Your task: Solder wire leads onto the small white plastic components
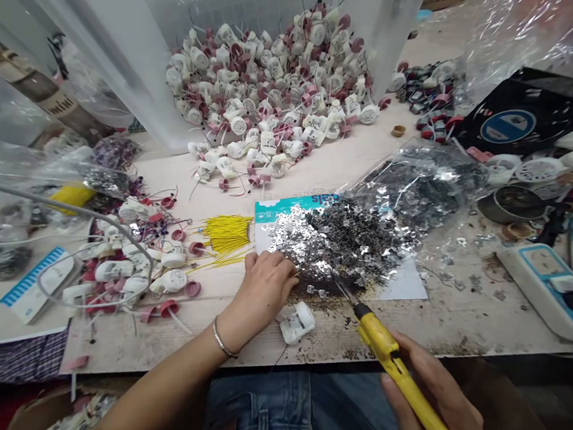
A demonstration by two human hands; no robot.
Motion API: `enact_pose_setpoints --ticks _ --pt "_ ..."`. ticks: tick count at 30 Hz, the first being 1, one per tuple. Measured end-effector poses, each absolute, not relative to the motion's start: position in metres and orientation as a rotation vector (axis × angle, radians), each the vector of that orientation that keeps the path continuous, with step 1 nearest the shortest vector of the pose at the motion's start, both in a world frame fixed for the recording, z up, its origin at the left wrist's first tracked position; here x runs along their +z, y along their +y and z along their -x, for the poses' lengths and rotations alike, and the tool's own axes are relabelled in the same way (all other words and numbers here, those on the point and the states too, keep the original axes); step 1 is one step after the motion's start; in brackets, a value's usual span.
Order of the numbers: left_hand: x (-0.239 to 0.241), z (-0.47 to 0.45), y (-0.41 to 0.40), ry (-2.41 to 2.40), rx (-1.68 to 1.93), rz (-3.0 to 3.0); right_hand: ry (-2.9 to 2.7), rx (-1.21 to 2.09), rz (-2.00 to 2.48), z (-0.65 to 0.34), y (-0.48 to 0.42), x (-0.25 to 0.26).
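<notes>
My left hand (265,285) rests on the table with its fingers curled at the near-left edge of a heap of small silver metal pieces (338,237); what it pinches, if anything, is hidden. A bracelet is on that wrist. My right hand (429,390) grips a yellow-handled soldering iron (386,353), whose dark tip points up-left into the heap's near edge. A small white plastic part (297,322) lies on the table between the two hands.
A big pile of white and pink plastic parts with wires (274,75) fills the back. More such parts (135,268) lie at left beside a bundle of yellow wires (227,235). A clear bag (424,183), a power strip (548,286) and a black bag (524,120) are at right.
</notes>
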State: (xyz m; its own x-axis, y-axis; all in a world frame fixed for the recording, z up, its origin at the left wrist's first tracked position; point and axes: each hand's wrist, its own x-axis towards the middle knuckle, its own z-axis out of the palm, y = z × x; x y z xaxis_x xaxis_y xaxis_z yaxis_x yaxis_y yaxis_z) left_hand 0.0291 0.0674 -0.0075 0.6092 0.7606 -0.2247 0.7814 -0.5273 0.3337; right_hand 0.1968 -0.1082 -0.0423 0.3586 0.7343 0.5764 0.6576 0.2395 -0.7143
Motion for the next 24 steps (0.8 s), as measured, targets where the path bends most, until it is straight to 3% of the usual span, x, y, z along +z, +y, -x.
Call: enact_pose_setpoints --ticks 4,10,17,24 --pt "-0.010 -0.028 0.068 1.230 -0.115 -2.440 -1.363 0.076 1.415 -0.198 -0.107 -0.044" --pt "-0.005 -0.031 0.064 1.144 0.115 -2.267 -1.300 0.047 1.425 -0.196 -0.104 -0.046" --pt "-0.006 -0.049 0.074 0.843 -0.116 -2.365 -1.374 0.109 1.374 -0.198 -0.099 -0.052" --pt "0.000 -0.029 0.077 0.793 -0.057 -2.481 -1.323 0.167 1.553 -0.192 -0.117 -0.037"
